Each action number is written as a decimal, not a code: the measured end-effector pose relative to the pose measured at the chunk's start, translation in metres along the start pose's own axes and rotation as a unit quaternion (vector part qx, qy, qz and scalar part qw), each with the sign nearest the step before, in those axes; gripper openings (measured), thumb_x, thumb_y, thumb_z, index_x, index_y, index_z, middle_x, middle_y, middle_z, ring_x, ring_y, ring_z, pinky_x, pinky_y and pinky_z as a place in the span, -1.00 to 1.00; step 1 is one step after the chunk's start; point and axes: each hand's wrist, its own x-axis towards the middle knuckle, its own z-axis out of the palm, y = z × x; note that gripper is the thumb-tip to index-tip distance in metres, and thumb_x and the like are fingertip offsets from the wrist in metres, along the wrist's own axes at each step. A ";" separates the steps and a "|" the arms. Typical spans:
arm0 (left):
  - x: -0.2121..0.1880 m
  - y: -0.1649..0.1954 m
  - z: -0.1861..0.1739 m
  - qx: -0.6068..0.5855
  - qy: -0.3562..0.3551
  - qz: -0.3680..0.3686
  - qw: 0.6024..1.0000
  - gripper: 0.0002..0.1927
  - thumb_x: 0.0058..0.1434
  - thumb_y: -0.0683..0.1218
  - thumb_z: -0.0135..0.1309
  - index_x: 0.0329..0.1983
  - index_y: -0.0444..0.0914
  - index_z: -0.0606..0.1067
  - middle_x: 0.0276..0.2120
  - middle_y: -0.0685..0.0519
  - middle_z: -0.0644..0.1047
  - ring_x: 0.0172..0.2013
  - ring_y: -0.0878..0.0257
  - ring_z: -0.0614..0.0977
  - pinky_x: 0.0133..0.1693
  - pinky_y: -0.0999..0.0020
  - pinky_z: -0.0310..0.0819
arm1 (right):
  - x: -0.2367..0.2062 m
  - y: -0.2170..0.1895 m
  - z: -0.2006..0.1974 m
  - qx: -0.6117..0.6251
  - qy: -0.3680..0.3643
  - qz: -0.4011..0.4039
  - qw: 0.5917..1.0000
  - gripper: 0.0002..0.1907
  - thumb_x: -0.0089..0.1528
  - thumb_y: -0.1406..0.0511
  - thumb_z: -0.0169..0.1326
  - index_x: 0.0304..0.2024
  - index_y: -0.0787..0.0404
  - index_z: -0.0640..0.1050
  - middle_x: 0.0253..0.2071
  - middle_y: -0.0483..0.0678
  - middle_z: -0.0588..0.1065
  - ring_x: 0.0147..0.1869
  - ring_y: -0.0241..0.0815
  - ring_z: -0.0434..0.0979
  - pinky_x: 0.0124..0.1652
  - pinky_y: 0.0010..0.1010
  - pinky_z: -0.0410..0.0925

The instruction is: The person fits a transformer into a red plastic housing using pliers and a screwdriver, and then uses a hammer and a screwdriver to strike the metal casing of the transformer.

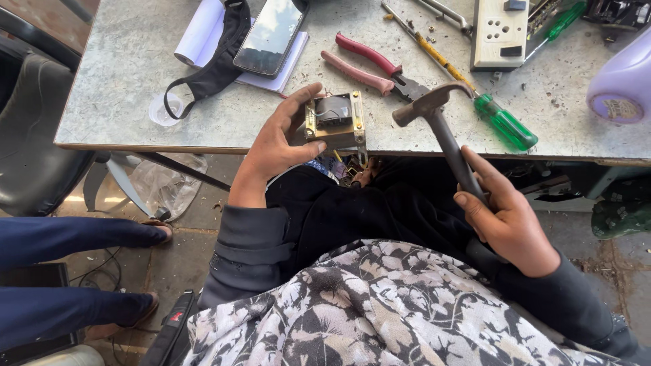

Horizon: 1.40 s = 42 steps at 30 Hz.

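My left hand [274,146] grips a small transformer [334,120] with a brass-coloured frame and dark core, holding it at the near edge of the grey metal table [122,81]. My right hand [505,217] is closed around the dark handle of a claw hammer [441,129]. The hammer's head hangs just right of the transformer, apart from it, above the table edge.
On the table lie red-handled pliers [363,64], a green-handled screwdriver [502,122], a phone [270,35] on a white notepad, a black face mask [217,64], a beige socket board [498,34] and a lilac plastic jug [624,81]. Another person's legs in blue trousers [61,271] are at left, beside a black chair [34,149].
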 end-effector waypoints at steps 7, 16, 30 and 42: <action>0.006 0.002 0.004 0.063 -0.040 0.015 0.997 -0.01 -0.07 -0.11 0.53 0.46 -0.11 0.34 0.34 0.01 0.46 0.37 0.14 0.47 0.46 0.19 0.29 | -0.006 -0.004 0.003 -0.156 0.024 -0.085 0.984 -0.30 0.27 0.48 0.07 0.48 0.27 0.26 -0.18 -0.09 0.49 -0.23 -0.45 0.44 -0.23 -0.60 0.37; 0.004 0.004 0.016 0.097 -0.007 0.032 0.995 0.05 -0.05 0.03 0.53 0.48 -0.14 0.24 0.33 0.01 0.42 0.36 0.10 0.45 0.39 0.18 0.33 | -0.029 -0.030 -0.003 -0.258 0.104 -0.286 0.917 -0.40 0.31 0.50 0.13 0.39 0.38 0.31 -0.04 0.12 0.50 -0.07 -0.23 0.59 -0.06 -0.51 0.48; -0.001 -0.003 0.026 0.267 0.070 0.049 0.960 0.08 -0.11 0.29 0.47 0.43 -0.14 0.28 0.20 -0.09 0.51 0.23 -0.05 0.49 0.24 0.06 0.36 | -0.017 -0.104 0.008 -0.331 -0.052 -0.194 0.922 -0.31 0.16 0.49 0.15 0.38 0.31 0.37 -0.21 -0.01 0.55 -0.20 -0.22 0.62 -0.16 -0.45 0.46; 0.001 -0.005 0.031 0.307 0.123 0.081 0.940 0.03 -0.17 0.32 0.49 0.31 -0.19 0.36 0.06 -0.13 0.55 0.11 -0.10 0.54 0.13 0.05 0.40 | 0.023 -0.158 -0.004 -0.468 -0.100 0.040 0.877 -0.30 0.25 0.27 0.17 0.45 -0.13 0.34 -0.22 -0.03 0.63 -0.34 -0.21 0.55 -0.36 -0.34 0.43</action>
